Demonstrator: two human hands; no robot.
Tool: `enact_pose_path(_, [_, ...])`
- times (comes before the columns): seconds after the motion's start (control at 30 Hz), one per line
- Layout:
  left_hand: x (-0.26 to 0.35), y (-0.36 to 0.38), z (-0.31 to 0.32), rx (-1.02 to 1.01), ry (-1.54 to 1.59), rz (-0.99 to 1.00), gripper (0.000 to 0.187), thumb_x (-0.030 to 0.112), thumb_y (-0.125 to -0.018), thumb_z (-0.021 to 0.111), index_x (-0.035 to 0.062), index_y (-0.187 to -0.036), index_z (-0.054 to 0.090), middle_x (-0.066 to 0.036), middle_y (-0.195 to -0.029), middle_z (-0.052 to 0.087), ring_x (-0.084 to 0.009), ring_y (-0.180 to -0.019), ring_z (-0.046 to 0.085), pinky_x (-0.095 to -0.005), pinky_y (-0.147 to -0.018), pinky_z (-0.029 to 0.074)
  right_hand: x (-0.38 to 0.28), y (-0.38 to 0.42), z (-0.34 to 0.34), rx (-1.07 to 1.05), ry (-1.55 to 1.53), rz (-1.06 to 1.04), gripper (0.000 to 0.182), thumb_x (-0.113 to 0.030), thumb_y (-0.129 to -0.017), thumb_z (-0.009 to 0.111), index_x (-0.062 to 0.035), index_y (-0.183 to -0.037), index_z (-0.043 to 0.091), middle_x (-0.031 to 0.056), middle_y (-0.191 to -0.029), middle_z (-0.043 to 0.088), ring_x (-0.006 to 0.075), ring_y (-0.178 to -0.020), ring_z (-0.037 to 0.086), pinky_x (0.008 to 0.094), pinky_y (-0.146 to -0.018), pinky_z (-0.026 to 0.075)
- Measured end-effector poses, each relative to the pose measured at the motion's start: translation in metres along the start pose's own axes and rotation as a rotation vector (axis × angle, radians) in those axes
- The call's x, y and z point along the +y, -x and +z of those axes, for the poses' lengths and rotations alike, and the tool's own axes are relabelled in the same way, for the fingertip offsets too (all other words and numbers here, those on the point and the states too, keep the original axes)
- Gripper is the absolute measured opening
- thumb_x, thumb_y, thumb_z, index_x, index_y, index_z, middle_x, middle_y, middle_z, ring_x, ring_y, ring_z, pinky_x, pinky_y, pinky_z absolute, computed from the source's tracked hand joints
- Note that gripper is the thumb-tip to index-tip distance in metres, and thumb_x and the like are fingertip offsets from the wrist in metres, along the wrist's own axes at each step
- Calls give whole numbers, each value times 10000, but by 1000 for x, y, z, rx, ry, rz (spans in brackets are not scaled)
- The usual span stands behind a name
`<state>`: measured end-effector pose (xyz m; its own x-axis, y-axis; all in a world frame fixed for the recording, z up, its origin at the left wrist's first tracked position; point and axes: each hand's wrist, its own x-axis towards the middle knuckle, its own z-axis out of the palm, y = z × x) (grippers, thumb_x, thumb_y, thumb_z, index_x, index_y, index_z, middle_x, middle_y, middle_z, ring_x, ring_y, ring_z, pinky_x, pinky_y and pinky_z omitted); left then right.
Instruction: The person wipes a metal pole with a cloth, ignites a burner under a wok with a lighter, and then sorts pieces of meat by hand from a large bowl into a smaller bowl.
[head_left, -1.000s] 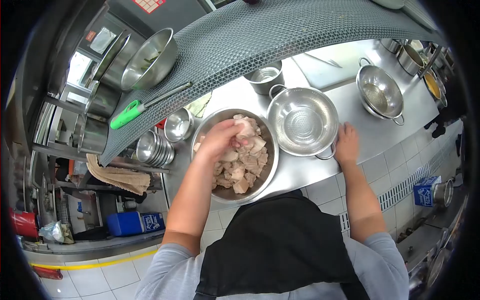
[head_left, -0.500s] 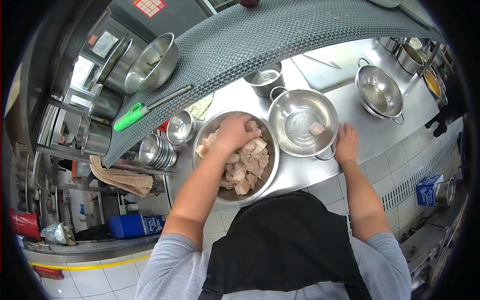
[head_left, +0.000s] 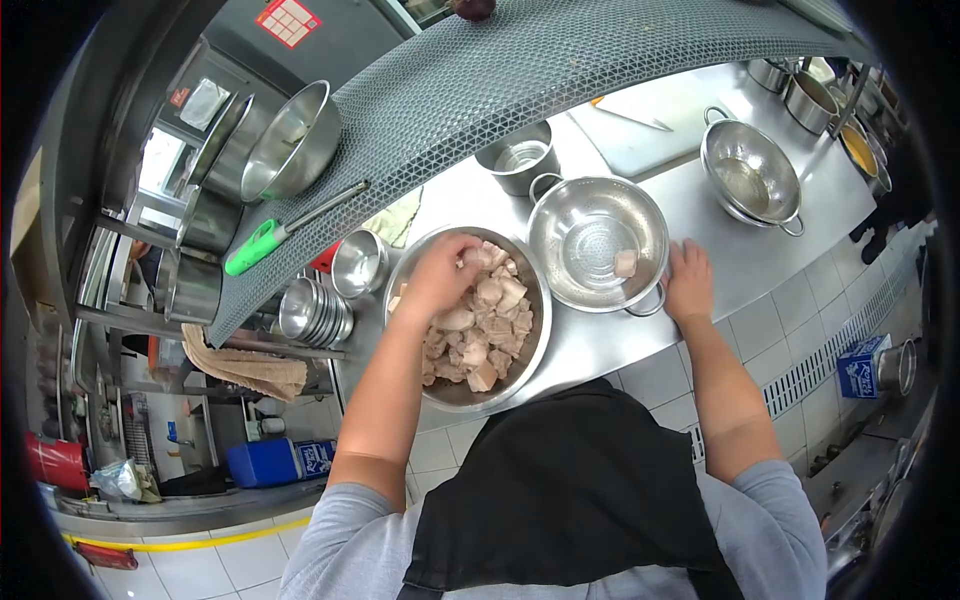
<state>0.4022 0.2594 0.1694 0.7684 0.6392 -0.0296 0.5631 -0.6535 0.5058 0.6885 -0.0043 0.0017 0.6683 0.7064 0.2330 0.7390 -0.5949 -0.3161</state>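
Note:
A large steel bowl (head_left: pixel 541 345) holds a heap of pale, cooked-looking meat chunks (head_left: pixel 490 325). My left hand (head_left: pixel 442 275) is inside it at the upper left of the heap, thumb and fingers curled on a chunk; the fingertips are partly hidden. To the right of the bowl stands a steel colander (head_left: pixel 572 245) with two loop handles, and a single meat chunk (head_left: pixel 625 263) lies inside it. My right hand (head_left: pixel 689 282) rests on the steel counter beside the colander's right rim, fingers stretched out and holding nothing.
Behind the colander are a steel pot (head_left: pixel 520 160) and a white cutting board (head_left: pixel 650 130) with a knife (head_left: pixel 635 117). Another colander (head_left: pixel 750 175) stands at the right. Small stacked bowls (head_left: pixel 312 308) sit at the left. A mesh-covered shelf (head_left: pixel 480 85) overhangs the counter's back.
My left hand has shifted slightly left within the bowl, its fingers more curled, uncovering more chunks. My right hand stays by the colander. The whole view has shifted slightly.

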Motion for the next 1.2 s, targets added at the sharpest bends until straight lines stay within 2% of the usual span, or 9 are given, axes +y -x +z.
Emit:
enact_pose_path(0.1, [41, -17, -10, -138, 75, -117, 373, 235, -858, 722, 36, -1164, 646, -148, -1161, 649, -265, -973, 649, -348, -867, 518, -1, -1, -2, -6, 22, -3, 537, -279, -867, 651, -64, -1346, 543, 167, -1387, 471, 345, -1306, 407, 455, -1110, 318])
enact_pose_path(0.27, [59, -26, -7, 6, 373, -59, 414, 288, -884, 709, 7, -1181, 648, -130, -1133, 658, -237, -957, 658, -336, -833, 530, -1, -1, -1, -10, 8, 7, 544, -266, -861, 659, -63, -1351, 536, 166, -1390, 466, 345, -1305, 406, 457, -1110, 319])
enact_pose_path(0.33, [41, -29, -14, 225, 199, 141, 398, 245, -875, 708, 3, -1184, 644, -101, -1090, 676, -190, -908, 655, -315, -799, 523, 3, 0, 6, 2, -8, 8, 541, -263, -862, 659, -62, -1350, 537, 167, -1389, 465, 346, -1305, 406, 456, -1109, 321])
enact_pose_path(0.4, [21, -26, -29, 217, 175, 85, 401, 276, -883, 693, 11, -1181, 647, -117, -1068, 683, -196, -882, 662, -315, -790, 524, 3, 0, 9, 14, -33, 6, 538, -260, -863, 658, -61, -1348, 538, 167, -1389, 465, 347, -1304, 406, 455, -1108, 324])
enact_pose_path(0.5, [-6, -26, -36, -43, -78, -217, 397, 373, -853, 690, 30, -1053, 698, -171, -991, 705, -292, -937, 671, -387, -811, 516, 0, -1, 1, -15, -14, 6, 530, -255, -866, 656, -59, -1345, 539, 170, -1389, 464, 346, -1305, 407, 453, -1107, 330])
enact_pose_path(0.67, [-21, -9, 2, -158, -348, -104, 387, 368, -850, 704, 44, -1062, 705, -126, -927, 722, -246, -861, 674, -373, -774, 516, -2, -1, 1, -15, 11, 17, 528, -249, -869, 653, -59, -1347, 536, 168, -1388, 465, 338, -1308, 409, 453, -1112, 329])
enact_pose_path(0.77, [-34, -8, 6, -21, -189, -150, 384, 340, -863, 699, 30, -1090, 696, -116, -931, 721, -214, -875, 666, -355, -784, 513, -1, 0, -1, -19, 10, 14, 524, -244, -870, 652, -60, -1347, 535, 167, -1388, 465, 340, -1309, 409, 454, -1113, 327])
enact_pose_path(0.83, [-41, -9, -9, -104, 242, -417, 344, 254, -860, 676, 17, -1110, 685, -116, -972, 713, -189, -853, 662, -332, -783, 516, -2, 1, -1, -16, 13, 7, 523, -242, -870, 652, -59, -1346, 535, 167, -1387, 465, 341, -1308, 410, 455, -1112, 328])
enact_pose_path(1.2, [0, -8, -19, -116, 517, -387, 357, 219, -894, 671, -23, -1157, 668, -82, -980, 701, -146, -878, 629, -296, -806, 495, -4, 0, -7, -49, 32, 24, 528, -233, -868, 661, -66, -1353, 532, 169, -1396, 461, 343, -1312, 408, 456, -1114, 326])
